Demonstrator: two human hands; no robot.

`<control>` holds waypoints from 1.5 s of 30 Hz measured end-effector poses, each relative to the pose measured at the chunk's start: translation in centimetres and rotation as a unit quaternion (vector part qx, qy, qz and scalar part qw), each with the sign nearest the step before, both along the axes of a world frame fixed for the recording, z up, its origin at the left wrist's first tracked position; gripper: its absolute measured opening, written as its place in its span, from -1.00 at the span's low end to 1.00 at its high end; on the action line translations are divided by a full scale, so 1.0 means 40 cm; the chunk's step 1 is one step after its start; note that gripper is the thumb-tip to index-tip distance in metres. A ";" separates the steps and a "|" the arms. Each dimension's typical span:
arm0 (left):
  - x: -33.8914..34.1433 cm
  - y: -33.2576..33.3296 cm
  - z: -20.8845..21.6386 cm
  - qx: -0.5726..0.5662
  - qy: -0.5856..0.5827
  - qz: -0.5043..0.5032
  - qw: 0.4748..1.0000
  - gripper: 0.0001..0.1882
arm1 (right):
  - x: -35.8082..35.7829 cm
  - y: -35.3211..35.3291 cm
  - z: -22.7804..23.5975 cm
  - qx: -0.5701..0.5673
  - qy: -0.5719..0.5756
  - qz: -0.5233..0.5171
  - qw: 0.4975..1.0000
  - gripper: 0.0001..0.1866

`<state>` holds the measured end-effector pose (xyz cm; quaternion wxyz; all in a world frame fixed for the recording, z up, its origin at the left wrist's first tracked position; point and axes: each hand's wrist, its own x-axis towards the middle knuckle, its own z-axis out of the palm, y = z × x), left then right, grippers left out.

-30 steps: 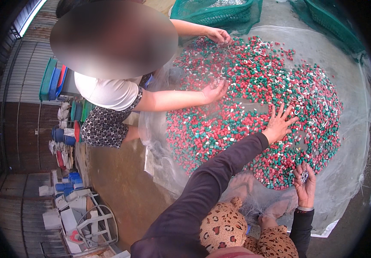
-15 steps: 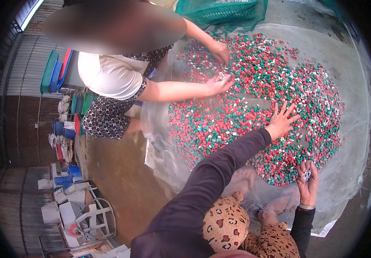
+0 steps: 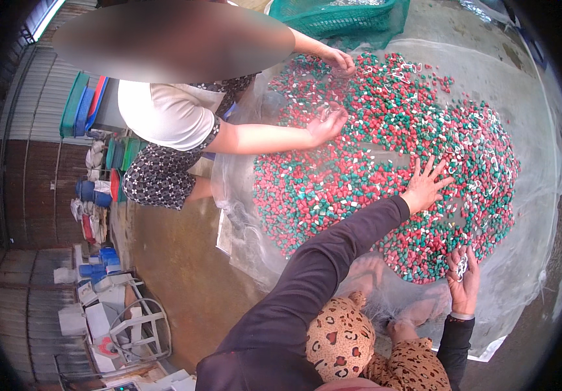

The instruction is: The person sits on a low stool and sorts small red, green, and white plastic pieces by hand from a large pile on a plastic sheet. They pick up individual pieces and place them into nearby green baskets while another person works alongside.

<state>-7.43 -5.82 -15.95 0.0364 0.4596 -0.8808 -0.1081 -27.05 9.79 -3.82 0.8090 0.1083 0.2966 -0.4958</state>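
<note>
The left hand [image 3: 424, 186] is spread wide and flat on the red, green and white bits [image 3: 385, 150]. White bits are held in the right hand [image 3: 464, 280].

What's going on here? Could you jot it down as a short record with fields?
Setting: clear plastic sheet spread on the ground
Material: wide heap of small red, green and white pieces
Left hand: open, fingers spread, flat on the heap
Right hand: at the heap's near edge, cupping a few white pieces
Co-worker: a person opposite, both hands in the heap
Nearby: green mesh basket beyond the heap
</note>
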 end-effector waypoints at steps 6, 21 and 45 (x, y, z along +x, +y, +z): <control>0.000 0.004 -0.001 -0.015 0.006 0.001 1.000 -0.32 | 0.013 -0.004 0.015 -0.023 0.009 0.004 1.000 -0.67; 0.005 0.006 0.005 -0.015 0.010 -0.008 1.000 -0.32 | -0.011 0.010 -0.027 0.038 0.055 -0.043 0.997 -0.71; 0.008 0.010 0.014 -0.020 0.027 -0.012 0.999 -0.33 | 0.001 0.037 -0.034 0.082 0.116 -0.030 0.989 -0.71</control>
